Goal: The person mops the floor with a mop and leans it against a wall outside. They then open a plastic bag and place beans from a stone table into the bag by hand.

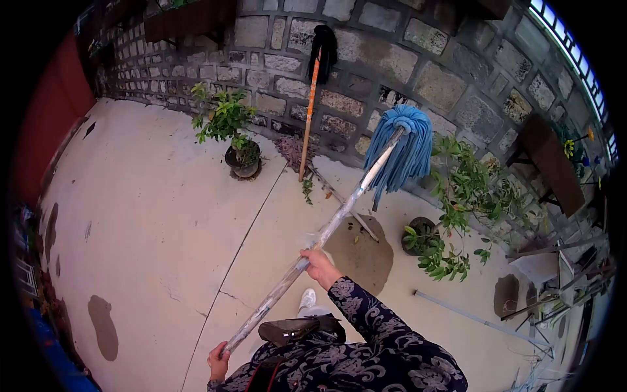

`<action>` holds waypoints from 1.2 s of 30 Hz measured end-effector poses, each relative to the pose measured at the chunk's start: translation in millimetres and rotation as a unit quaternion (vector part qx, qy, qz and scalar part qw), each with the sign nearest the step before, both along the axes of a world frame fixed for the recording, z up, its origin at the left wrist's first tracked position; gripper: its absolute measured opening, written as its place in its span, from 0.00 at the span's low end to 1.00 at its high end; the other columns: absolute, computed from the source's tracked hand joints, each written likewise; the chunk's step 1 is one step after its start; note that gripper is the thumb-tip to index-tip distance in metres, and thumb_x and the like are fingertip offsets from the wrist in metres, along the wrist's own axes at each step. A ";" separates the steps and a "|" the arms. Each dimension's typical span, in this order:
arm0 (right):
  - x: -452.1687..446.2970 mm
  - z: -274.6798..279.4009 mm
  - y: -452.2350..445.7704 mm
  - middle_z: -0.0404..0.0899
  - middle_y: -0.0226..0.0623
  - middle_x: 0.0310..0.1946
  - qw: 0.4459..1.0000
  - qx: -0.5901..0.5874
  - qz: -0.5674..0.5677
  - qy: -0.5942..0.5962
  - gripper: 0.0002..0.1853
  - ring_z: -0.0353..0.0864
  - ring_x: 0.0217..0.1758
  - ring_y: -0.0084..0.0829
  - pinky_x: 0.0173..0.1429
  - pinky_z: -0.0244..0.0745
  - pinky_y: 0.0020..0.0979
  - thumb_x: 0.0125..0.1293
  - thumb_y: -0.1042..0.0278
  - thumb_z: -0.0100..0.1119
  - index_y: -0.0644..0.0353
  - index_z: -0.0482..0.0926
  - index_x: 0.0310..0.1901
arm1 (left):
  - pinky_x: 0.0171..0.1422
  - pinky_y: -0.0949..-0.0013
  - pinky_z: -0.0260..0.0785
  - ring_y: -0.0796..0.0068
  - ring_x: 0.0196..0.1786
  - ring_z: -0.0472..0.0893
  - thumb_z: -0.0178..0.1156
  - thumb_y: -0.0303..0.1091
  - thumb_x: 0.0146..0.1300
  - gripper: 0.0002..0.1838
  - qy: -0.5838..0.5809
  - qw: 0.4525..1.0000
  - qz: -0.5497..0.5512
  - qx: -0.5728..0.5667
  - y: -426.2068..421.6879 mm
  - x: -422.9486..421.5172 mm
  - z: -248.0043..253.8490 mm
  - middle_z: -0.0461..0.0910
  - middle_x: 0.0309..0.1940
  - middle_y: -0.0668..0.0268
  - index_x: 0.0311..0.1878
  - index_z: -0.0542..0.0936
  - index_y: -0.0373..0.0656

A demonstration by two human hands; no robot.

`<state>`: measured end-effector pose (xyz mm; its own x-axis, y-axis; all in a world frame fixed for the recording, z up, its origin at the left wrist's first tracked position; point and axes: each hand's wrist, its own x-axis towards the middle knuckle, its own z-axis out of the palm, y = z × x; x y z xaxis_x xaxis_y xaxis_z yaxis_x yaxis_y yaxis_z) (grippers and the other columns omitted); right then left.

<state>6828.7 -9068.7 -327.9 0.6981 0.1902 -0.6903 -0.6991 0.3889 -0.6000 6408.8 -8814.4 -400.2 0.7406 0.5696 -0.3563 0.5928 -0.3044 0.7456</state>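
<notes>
A mop with a blue string head [400, 147] and a long worn whitish handle [339, 212] is held up in front of me, slanting from lower left to upper right. My right hand [320, 268] is wrapped round the middle of the handle. Around its lower end my left hand [219, 361] is closed. The mop head is raised off the floor, strings hanging, near the stone wall [434, 85]. Under the handle lies a wet patch [369, 268] on the pale floor, with a thin stick [362, 225] across its far edge.
Against the wall leans a black mop [322, 55] with an orange handle. Potted plants [243, 157] [419, 235] stand along it. At right are a metal pole [480, 320] on the floor and a pile of scrap wood [565, 274]. A dark bag [287, 331] hangs at my waist.
</notes>
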 end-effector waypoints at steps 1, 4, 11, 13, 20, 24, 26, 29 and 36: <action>32.2 5.0 -0.1 0.70 0.35 0.32 1.000 -0.004 0.012 -0.010 0.08 0.69 0.33 0.30 0.34 0.67 0.32 0.56 0.77 0.54 0.67 0.69 0.38 | 0.60 0.63 0.47 0.72 0.48 0.71 0.61 0.37 0.50 0.19 -0.008 0.999 0.006 -0.031 -2.0 29.7 -5.8 0.76 0.40 0.69 0.48 0.78 0.56; 124.7 14.6 -1.7 0.70 0.36 0.33 0.998 -0.023 0.043 -0.038 0.09 0.69 0.33 0.30 0.34 0.67 0.32 0.57 0.78 0.54 0.68 0.68 0.39 | 0.57 0.64 0.54 0.71 0.46 0.73 0.60 0.35 0.50 0.19 -0.041 0.997 0.011 -0.057 -5.1 112.6 -27.2 0.77 0.40 0.66 0.49 0.77 0.54; 327.8 70.1 17.0 0.69 0.36 0.36 0.990 -0.042 0.047 -0.124 0.12 0.70 0.37 0.30 0.41 0.70 0.35 0.60 0.77 0.50 0.63 0.65 0.45 | 0.54 0.73 0.64 0.76 0.48 0.73 0.57 0.25 0.53 0.19 -0.116 0.968 0.043 -0.220 -14.5 338.8 -1.7 0.76 0.45 0.64 0.51 0.74 0.40; 380.6 73.2 22.8 0.70 0.35 0.37 0.989 -0.050 0.028 -0.138 0.14 0.70 0.38 0.30 0.41 0.69 0.35 0.59 0.77 0.51 0.61 0.64 0.47 | 0.54 0.73 0.63 0.75 0.49 0.73 0.56 0.24 0.54 0.19 -0.139 0.962 0.042 -0.231 -21.1 407.1 4.8 0.75 0.45 0.64 0.52 0.73 0.39; 564.5 55.3 41.2 0.69 0.38 0.45 0.982 -0.062 -0.055 -0.168 0.21 0.70 0.44 0.31 0.47 0.66 0.33 0.57 0.78 0.53 0.61 0.60 0.52 | 0.53 0.69 0.64 0.74 0.46 0.75 0.57 0.29 0.55 0.19 -0.078 0.964 -0.068 -0.244 10.8 603.4 -71.1 0.76 0.45 0.63 0.52 0.74 0.44; 632.9 30.5 34.7 0.69 0.35 0.39 0.978 -0.111 -0.070 -0.163 0.15 0.69 0.40 0.29 0.44 0.67 0.34 0.57 0.80 0.51 0.60 0.62 0.45 | 0.55 0.55 0.61 0.62 0.51 0.73 0.59 0.41 0.51 0.20 0.149 0.963 -0.218 -0.052 5.3 718.3 -27.2 0.74 0.49 0.58 0.50 0.76 0.55; 652.8 -4.4 36.3 0.69 0.35 0.39 0.977 -0.146 -0.057 -0.145 0.16 0.69 0.40 0.29 0.44 0.67 0.33 0.55 0.82 0.51 0.61 0.62 0.45 | 0.56 0.51 0.61 0.59 0.56 0.70 0.61 0.43 0.49 0.21 0.084 0.960 -0.265 0.030 2.9 766.6 -23.1 0.71 0.52 0.57 0.50 0.76 0.55; 682.1 -48.8 30.2 0.69 0.35 0.37 0.961 -0.219 -0.045 -0.162 0.18 0.69 0.39 0.30 0.43 0.67 0.33 0.52 0.84 0.50 0.61 0.61 0.44 | 0.56 0.63 0.64 0.57 0.52 0.71 0.60 0.35 0.52 0.18 -0.066 0.966 -0.249 0.010 -1.6 825.3 13.4 0.74 0.47 0.55 0.48 0.76 0.44; 774.7 -188.2 -27.8 0.69 0.38 0.38 0.957 -0.253 -0.070 -0.120 0.25 0.71 0.38 0.34 0.41 0.68 0.34 0.47 0.83 0.50 0.61 0.61 0.50 | 0.53 0.76 0.62 0.80 0.47 0.70 0.56 0.33 0.60 0.18 0.046 0.944 -0.055 -0.322 -39.6 885.3 40.8 0.74 0.45 0.69 0.54 0.72 0.45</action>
